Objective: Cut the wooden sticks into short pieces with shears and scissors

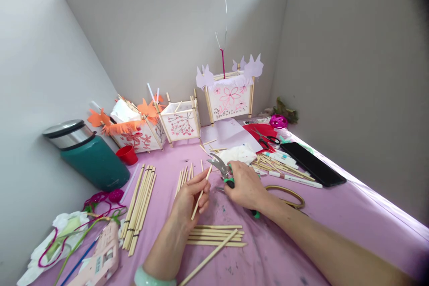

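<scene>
Between the fingers of my left hand (191,194) is a short wooden stick (202,193), held slanting up to the right. My right hand (246,185) is closed round green-and-black pruning shears (221,167). Their parted blades are close to the stick's upper end; whether they touch it cannot be made out. Below my hands, several wooden sticks (217,237) lie side by side, with a longer stick (209,257) slanting across them. More short sticks (182,178) lie just beyond my left hand.
Banded stick bundles (140,208), a pink glue gun (103,254) and a teal bottle (94,156) are at left. Paper lanterns (181,125) stand behind. Gold-handled scissors (288,194), a black phone (313,163) and markers (295,179) lie at right.
</scene>
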`<state>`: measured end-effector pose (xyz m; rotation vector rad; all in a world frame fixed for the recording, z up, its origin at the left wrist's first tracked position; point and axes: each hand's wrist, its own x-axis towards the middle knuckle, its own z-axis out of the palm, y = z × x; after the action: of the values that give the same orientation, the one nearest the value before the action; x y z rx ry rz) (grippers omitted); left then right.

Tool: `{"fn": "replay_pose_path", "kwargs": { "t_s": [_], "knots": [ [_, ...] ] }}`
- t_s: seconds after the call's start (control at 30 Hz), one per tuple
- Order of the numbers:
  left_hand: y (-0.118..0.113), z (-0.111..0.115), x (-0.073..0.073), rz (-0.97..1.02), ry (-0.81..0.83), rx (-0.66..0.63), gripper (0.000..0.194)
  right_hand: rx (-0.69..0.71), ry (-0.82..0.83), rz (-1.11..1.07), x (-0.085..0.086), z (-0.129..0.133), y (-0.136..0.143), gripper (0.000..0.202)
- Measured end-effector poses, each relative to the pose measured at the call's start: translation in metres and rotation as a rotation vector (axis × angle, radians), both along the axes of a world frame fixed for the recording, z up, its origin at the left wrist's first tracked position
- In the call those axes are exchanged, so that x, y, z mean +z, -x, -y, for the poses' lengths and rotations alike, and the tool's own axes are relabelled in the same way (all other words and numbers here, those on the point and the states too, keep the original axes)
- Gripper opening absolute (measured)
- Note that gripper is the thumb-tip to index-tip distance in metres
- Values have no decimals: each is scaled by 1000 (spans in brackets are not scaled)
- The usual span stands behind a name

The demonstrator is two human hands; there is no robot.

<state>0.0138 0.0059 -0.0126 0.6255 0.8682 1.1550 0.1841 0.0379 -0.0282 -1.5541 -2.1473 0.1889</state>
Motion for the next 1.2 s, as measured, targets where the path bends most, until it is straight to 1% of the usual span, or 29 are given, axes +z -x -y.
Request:
{"fn": "replay_pose_path", "kwargs": {
  "t_s": [0.2,0.47,0.63,0.87,1.1,1.2],
  "knots": [
    [-2,1,-4,-13,-16,5,44,11,25,11,4,2,-1,32],
    [-8,5,0,-40,-55,35,46,-51,47,26,11,5,0,33],
    [-9,6,-1,-44,-103,22,46,-29,52,38,14,3,-2,29],
    [-6,4,-2,-33,-114,16,45,5,54,53,13,-4,-3,28],
    [-2,2,2,-28,-92,18,41,10,55,66,13,-7,-1,26],
    [2,2,5,-15,-76,-3,38,5,60,71,11,-8,-1,26]
  ]
}}
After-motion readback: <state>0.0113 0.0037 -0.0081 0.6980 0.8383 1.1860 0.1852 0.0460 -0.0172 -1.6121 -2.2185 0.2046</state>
